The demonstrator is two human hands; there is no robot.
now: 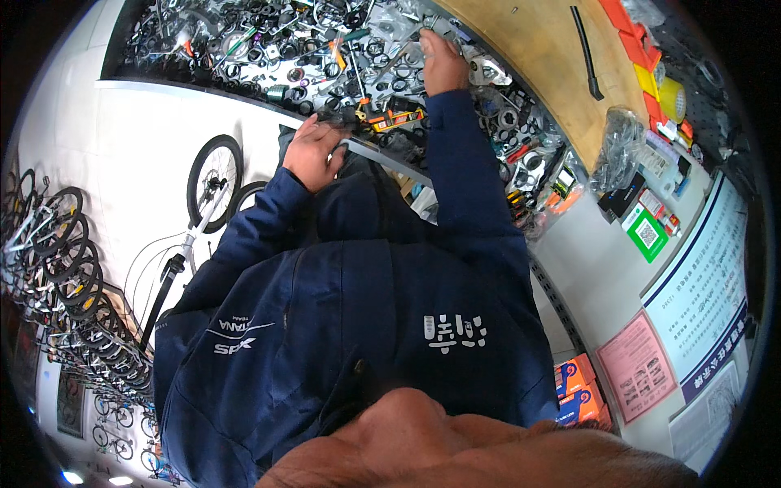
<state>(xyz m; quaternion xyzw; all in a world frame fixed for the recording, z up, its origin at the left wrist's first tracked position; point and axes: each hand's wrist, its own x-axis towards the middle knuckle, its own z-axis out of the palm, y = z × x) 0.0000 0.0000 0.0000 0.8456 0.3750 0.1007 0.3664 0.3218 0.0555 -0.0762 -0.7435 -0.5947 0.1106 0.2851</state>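
Observation:
A wide drawer-like tray (203, 89) full of loose bicycle parts and tools lies in front of me. My left hand (313, 154) is at its near edge, thumb and fingers apart, fingertips slightly blurred over the rim. Farther in and to the right, my right hand (443, 67) reaches over the parts with its fingers curled. A thin grey piece lies by its fingertips; whether they grip it is hidden. Between the hands are a yellow-and-black package (397, 120) and a screwdriver (356, 73). Small rings and clamps lie all around.
A wooden worktop (537, 49) curves along the right, bearing a black rod-like part (587, 57) and a crumpled clear plastic bag (618, 150). Orange and yellow bins (639, 49) stand beyond it. A white-framed bicycle (191, 236) is on the left, near rows of bicycles (73, 268). Orange boxes (578, 390) sit lower right.

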